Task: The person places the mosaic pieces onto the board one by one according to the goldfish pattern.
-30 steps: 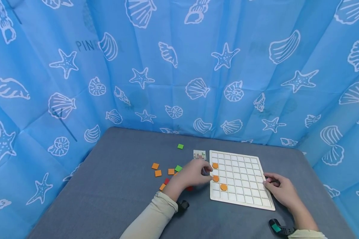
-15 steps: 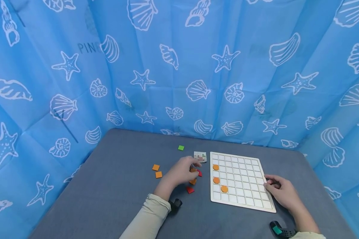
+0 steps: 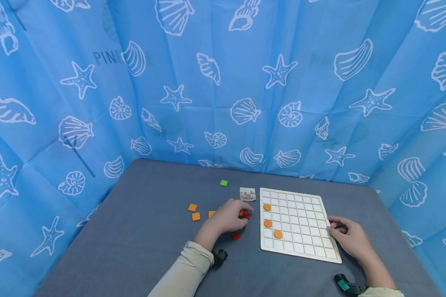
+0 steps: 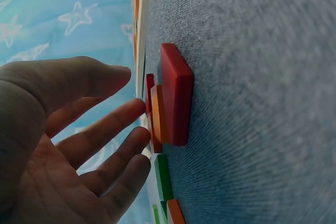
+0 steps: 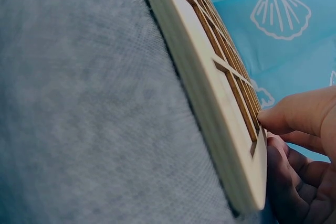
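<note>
My left hand (image 3: 227, 217) hovers over loose square tiles left of the white grid board (image 3: 297, 214). In the left wrist view its fingers and thumb are spread, with nothing between them. A red tile (image 4: 178, 98) lies on the cloth before that hand, with orange (image 4: 157, 109) and green tiles (image 4: 163, 178) near it. Another red tile (image 3: 246, 214) shows beside the fingertips in the head view. My right hand (image 3: 351, 237) grips the board's right edge, thumb at the rim and other fingers curled beside it. Three orange pieces (image 3: 278, 234) sit in cells at the board's left.
A small printed grid card (image 3: 247, 194) lies behind my left hand. Farther back is a green tile (image 3: 224, 182). Orange tiles (image 3: 192, 207) lie to the left on the grey cloth (image 3: 134, 231). A blue shell-patterned curtain (image 3: 223, 90) hangs behind the table.
My left hand has moved left from the board's edge to the loose tiles. The right hand stays at the board's right edge, and the orange pieces on the board are unchanged.
</note>
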Demonstrator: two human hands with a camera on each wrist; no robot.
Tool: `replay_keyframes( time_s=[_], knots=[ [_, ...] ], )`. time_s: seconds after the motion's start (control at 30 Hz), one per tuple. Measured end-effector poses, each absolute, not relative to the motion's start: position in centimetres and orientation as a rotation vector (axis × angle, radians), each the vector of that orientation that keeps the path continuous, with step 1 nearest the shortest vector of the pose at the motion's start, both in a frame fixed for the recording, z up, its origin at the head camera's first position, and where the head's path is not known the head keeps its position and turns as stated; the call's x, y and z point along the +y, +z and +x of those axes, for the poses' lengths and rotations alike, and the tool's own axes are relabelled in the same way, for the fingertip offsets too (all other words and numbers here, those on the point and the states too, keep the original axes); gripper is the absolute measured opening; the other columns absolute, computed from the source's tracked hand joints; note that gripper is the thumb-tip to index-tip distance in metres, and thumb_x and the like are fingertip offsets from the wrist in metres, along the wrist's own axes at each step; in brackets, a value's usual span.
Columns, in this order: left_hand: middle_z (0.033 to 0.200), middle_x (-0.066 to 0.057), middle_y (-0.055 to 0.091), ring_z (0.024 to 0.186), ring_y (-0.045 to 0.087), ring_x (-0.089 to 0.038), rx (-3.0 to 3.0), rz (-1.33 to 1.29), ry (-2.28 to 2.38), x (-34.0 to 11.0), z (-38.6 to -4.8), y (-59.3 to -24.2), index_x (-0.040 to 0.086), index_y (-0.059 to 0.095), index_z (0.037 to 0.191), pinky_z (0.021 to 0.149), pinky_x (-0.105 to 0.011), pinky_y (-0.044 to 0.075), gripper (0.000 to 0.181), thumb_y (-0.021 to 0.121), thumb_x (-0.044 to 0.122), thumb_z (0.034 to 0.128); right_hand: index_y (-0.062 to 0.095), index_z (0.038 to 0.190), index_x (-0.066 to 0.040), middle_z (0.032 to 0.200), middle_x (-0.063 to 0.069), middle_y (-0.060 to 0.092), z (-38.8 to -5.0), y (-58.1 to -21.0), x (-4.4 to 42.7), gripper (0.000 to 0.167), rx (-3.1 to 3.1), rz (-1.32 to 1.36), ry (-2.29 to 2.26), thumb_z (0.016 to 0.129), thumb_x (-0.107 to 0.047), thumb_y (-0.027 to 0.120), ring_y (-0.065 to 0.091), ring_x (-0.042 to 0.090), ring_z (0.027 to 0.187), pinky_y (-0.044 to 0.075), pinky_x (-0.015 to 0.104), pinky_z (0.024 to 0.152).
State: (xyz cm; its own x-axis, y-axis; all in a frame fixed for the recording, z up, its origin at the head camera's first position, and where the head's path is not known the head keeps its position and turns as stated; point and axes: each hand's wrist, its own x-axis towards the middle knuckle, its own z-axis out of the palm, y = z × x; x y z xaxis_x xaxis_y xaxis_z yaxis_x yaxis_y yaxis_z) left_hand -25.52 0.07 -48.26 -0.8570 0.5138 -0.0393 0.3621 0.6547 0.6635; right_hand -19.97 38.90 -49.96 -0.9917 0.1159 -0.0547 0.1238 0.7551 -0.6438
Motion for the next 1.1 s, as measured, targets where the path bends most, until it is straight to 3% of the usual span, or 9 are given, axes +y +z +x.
replay_keyframes(
  time_s=[0.63, 1.1],
  knots=[
    [0.121, -0.001, 0.073, 0.103, 0.058, -0.014, 2.693, 0.714, 0.926, 0.2, -25.59, -48.56, 0.013, 0.076, 0.129, 0.091, -0.029, 0.056, 0.038, 0.078, 0.006, 0.0917, 0.058, 0.142, 0.009, 0.109, 0.013, 0.066, -19.67, -50.09, 38.97, 0.047, 2.953, 0.17, -1.086, 0.104, -0.018, 0.065, 0.052, 0.009, 0.079, 0.043, 0.027, 0.066],
    [0.106, 0.005, 0.071, 0.093, 0.056, -0.011, 2.699, 0.688, 0.907, 0.34, -25.41, -48.82, 0.015, 0.08, 0.12, 0.079, -0.026, 0.053, 0.032, 0.083, 0.01, 0.0883, 0.059, 0.142, 0.008, 0.11, 0.013, 0.065, -19.81, -50.15, 38.99, 0.046, 2.948, 0.193, -1.067, 0.104, -0.018, 0.064, 0.052, 0.01, 0.081, 0.043, 0.027, 0.067]
  ],
)
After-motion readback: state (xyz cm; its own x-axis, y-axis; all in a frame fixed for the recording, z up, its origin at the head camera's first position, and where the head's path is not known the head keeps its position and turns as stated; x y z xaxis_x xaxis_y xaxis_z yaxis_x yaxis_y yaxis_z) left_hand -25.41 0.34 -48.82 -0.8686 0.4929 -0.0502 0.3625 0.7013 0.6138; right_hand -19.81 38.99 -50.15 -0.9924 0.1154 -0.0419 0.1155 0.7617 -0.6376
